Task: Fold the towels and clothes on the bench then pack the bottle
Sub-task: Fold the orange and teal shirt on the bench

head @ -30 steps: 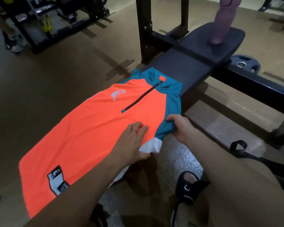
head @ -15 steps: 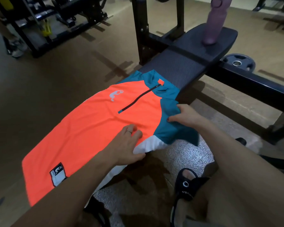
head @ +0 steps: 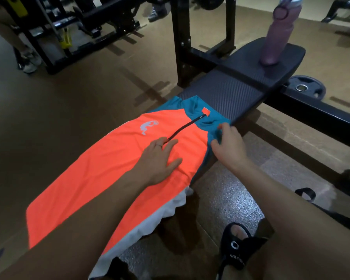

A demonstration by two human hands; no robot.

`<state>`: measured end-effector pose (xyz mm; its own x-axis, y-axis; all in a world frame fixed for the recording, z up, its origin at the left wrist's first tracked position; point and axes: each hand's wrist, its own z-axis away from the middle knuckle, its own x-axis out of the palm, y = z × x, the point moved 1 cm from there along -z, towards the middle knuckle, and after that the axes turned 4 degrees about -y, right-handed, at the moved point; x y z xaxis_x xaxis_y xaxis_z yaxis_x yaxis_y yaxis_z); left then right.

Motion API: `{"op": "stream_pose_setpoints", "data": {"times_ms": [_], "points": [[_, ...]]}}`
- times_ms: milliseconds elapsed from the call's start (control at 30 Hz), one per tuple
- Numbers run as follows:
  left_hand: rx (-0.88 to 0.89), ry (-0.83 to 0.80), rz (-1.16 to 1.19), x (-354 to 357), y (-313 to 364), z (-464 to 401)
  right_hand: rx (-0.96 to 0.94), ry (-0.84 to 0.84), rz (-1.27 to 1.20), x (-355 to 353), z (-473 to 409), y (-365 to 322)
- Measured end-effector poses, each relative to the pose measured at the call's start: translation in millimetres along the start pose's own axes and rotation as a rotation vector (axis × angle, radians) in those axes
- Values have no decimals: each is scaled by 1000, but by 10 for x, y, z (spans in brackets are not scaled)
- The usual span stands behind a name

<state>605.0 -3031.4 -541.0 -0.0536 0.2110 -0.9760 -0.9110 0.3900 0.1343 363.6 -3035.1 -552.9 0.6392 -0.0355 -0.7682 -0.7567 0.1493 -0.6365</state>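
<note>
While the smooth orange shirt lay spread along the ribbed black bench, the left hand pressed flat on it with straight fingers, and the right hand pinched its teal sleeve fabric. A cylindrical mauve bottle stood upright on the bench's far pad.

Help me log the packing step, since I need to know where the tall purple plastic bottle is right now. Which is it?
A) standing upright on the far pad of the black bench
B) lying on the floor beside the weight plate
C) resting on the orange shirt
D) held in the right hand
A: the tall purple plastic bottle stands upright on the far pad of the black bench, beyond the orange shirt and clear of both hands.
</note>
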Motion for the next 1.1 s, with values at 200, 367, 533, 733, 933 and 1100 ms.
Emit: {"op": "stream_pose_setpoints", "data": {"times_ms": [200, 367, 533, 733, 933, 1100], "points": [[-38, 53, 24, -329, -401, -995, 16, 58, 472, 114, -474, -254], [-65, -8, 41, -396, -635, -1771, -29, 165, 458, 86, -788, -289], [-120, -152, 138, -314, -753, -2197, -224, -161, 492, 359, -848, -72], [-171, -156, 212, -192, -802, -2302, -176, -173, 542, 332, -913, 57], [-79, 191, -79, -257, -494, -2241, -175, -193, 507, 260, -873, 132], [60, -30, -64, 95, -191, -1948, -183, -182, 474, 254, -838, 185]]}}
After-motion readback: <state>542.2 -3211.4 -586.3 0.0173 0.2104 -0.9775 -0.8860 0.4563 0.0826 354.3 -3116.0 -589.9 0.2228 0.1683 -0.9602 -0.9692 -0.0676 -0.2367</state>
